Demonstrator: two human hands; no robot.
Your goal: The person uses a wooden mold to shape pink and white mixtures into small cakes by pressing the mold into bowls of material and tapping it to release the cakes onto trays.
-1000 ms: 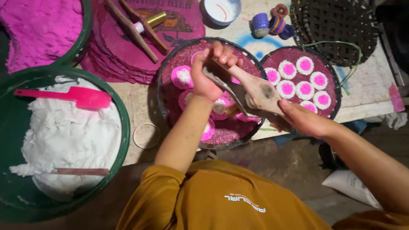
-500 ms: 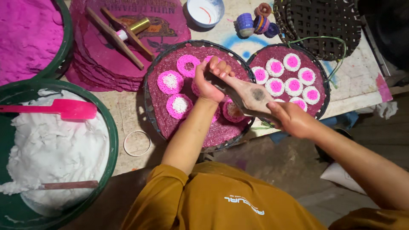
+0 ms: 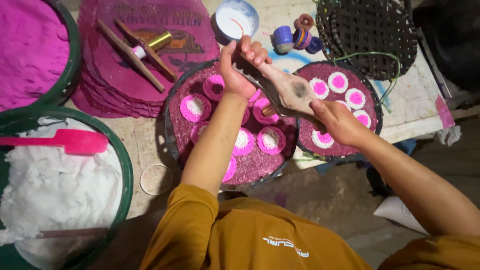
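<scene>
Our left hand (image 3: 239, 70) curls around the far end of a wooden paddle mould (image 3: 289, 91), our right hand (image 3: 336, 120) grips its near handle, over the centre tray (image 3: 176, 125). About seven pink-and-white cakes (image 3: 270, 140) lie there, with gaps left; the right tray (image 3: 372, 102) looks nearly full. White dough basin (image 3: 126, 175) still heaped.

wooden paddle (image 3: 292, 92): pale, flat, elongated, with a dark round spot near mid-length. it lies tilted, running from upper left to lower right above the gap between two round trays. the left hand (image 3: 239, 70) closes its grip on the narrow upper end; the right hand (image 3: 337, 121) closes its grip on the lower end.
</scene>
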